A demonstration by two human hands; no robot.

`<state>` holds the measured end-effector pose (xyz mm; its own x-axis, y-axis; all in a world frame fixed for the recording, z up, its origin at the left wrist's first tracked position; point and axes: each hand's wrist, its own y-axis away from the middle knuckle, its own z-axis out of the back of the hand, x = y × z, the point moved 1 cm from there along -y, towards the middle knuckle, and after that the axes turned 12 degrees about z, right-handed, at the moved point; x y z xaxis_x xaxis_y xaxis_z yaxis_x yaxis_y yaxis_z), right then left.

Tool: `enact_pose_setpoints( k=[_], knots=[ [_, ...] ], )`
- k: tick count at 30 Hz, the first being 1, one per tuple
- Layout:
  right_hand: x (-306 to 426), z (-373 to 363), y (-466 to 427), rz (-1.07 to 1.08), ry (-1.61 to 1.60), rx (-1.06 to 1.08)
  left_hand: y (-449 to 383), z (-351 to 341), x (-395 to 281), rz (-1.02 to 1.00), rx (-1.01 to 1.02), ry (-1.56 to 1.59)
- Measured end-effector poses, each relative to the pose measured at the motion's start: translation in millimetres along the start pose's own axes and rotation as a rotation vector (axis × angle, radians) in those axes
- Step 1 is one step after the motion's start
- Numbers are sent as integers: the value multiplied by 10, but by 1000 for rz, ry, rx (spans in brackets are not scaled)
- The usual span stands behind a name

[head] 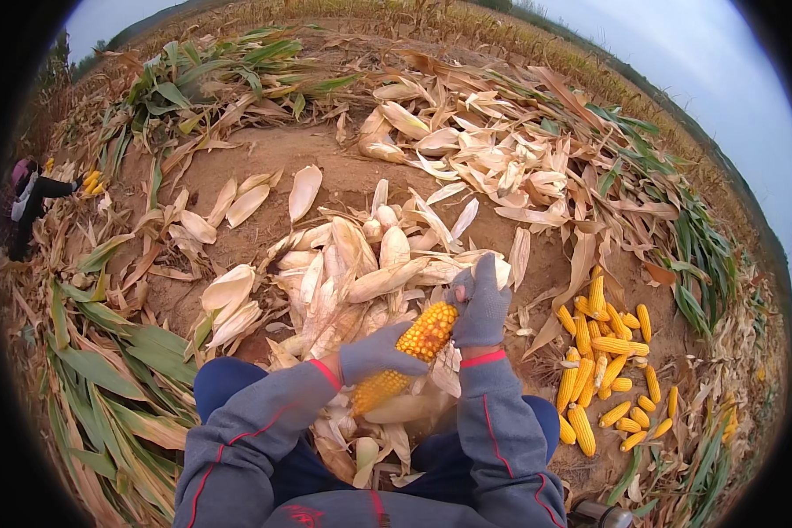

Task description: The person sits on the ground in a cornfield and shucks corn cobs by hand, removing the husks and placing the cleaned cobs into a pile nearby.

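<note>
Both of my hands wear grey knitted gloves. My left hand (379, 353) is closed around the middle of a yellow corn cob (429, 330), which lies slantwise over my lap with its kernels bare. My right hand (480, 303) is at the cob's upper end, its fingers bent with a pale husk behind them; how firmly it grips the husk cannot be told. Just in front of my hands lies a heap of unhusked corn ears (350, 270) with dry, pale husks. More loose husks (366, 455) lie between my legs.
Husked yellow cobs (581, 429) are piled on the soil at the right. Loose husks (501, 152) spread ahead, with cut corn stalks (706, 251) beyond. Green leaves (99, 369) cover the left side. A metal flask (600, 513) lies at lower right. Another person (30, 198) sits at far left.
</note>
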<state>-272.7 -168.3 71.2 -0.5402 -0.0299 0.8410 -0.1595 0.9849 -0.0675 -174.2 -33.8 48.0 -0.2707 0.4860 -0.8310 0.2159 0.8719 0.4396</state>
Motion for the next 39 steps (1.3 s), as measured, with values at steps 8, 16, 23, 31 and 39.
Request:
enact_pose_setpoints(
  k=[8, 16, 23, 31, 39],
  knots=[
    [-160, -47, -4, 74, 295, 64, -119, -56, 134, 148, -567, -873],
    [62, -86, 48, -22, -10, 81, -122, 26, 190, -127, -209, -319],
    [159, 51, 7, -97, -249, 133, 26, -98, 141, 148, 148, 359],
    [97, 105, -48, -87, -25, 100, -170, -32, 311, 45, -74, -86],
    [49, -135, 70, 14, 77, 92, -210, -48, 194, -75, -516, -655]
  ],
)
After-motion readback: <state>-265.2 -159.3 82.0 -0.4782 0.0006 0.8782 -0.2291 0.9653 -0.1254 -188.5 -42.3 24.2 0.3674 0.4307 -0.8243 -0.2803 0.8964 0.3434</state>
